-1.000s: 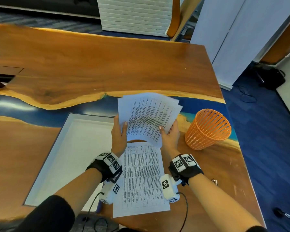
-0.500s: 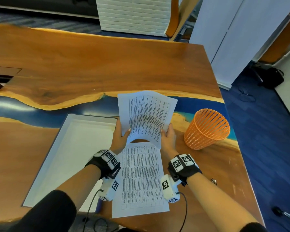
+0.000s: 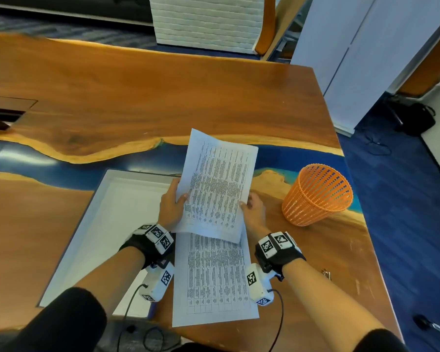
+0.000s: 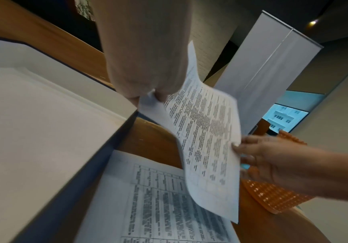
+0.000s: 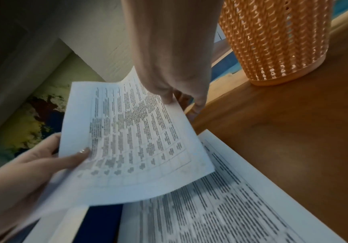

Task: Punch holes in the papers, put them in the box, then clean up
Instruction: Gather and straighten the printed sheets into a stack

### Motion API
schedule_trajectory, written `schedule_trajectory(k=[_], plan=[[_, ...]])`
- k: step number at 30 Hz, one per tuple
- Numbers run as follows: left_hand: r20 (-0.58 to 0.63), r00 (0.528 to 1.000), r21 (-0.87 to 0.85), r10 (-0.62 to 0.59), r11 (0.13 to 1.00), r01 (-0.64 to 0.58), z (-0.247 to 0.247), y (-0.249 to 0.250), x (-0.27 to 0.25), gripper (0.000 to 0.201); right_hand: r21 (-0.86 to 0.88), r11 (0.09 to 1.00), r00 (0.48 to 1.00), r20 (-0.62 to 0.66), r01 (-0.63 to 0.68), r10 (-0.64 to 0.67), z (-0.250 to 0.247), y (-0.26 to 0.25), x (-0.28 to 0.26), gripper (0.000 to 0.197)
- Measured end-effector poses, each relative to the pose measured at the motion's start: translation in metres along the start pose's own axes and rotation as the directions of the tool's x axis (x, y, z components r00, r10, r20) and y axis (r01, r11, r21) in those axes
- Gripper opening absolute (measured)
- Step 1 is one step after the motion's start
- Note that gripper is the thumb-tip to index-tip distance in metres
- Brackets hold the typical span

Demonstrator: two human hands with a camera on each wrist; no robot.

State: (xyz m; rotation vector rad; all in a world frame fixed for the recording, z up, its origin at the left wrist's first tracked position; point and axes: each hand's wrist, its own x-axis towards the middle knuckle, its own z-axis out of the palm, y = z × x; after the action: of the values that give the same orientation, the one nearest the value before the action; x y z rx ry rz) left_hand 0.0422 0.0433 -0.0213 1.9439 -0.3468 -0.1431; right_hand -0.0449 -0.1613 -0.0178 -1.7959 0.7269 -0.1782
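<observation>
A thin stack of printed papers (image 3: 216, 184) is held up off the table, tilted with its top edge away from me. My left hand (image 3: 181, 199) pinches its left edge, thumb on the printed face (image 5: 83, 152). My right hand (image 3: 245, 205) grips the right edge, thumb on top (image 4: 236, 146) and fingers underneath. One more printed sheet (image 3: 214, 278) lies flat on the table under the stack. The open white box (image 3: 107, 224) sits just left of my left hand, with nothing visible inside it. No hole punch is in view.
An orange mesh basket (image 3: 318, 194) stands upright right of my right hand, near the table's right edge. A small metal item (image 3: 325, 273) lies by my right forearm. White panels (image 3: 366, 59) stand beyond the table's far right corner.
The fanned-out papers have been squared into one neat stack. The stack has turned slightly and now stands steeper between both hands. The sheet on the table has not moved.
</observation>
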Motion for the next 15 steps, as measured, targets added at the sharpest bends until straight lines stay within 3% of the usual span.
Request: schedule_trajectory(k=[3,6,9,11,13,15], plan=[[-0.027,1.000,0.021,-0.015,1.000,0.016,-0.012,-0.009,-0.003,0.033,-0.240,0.960,0.987,0.027,-0.144,0.155,0.006,0.020,-0.006,0.034],[-0.027,0.999,0.030,-0.021,0.999,0.022,-0.020,-0.019,-0.007,0.033,-0.537,0.791,0.931,0.026,-0.294,0.363,0.013,0.035,-0.019,0.081],[-0.057,0.998,0.024,-0.006,1.000,0.007,-0.024,-0.022,-0.012,0.040,-0.707,0.633,0.909,-0.033,-0.315,0.416,0.018,0.043,-0.034,0.112],[-0.074,0.997,0.020,0.007,1.000,-0.005,-0.023,-0.023,-0.015,0.043,-0.781,0.550,0.919,-0.073,-0.295,0.388,0.026,0.047,-0.041,0.114],[-0.079,0.997,0.018,-0.010,1.000,0.011,-0.022,-0.023,-0.015,0.035,-0.796,0.523,0.924,-0.114,-0.305,0.365,0.031,0.049,-0.044,0.102],[-0.078,0.997,0.020,-0.028,0.999,0.030,-0.020,-0.025,-0.014,0.034,-0.729,0.611,0.930,-0.098,-0.309,0.353,0.034,0.050,-0.044,0.093]])
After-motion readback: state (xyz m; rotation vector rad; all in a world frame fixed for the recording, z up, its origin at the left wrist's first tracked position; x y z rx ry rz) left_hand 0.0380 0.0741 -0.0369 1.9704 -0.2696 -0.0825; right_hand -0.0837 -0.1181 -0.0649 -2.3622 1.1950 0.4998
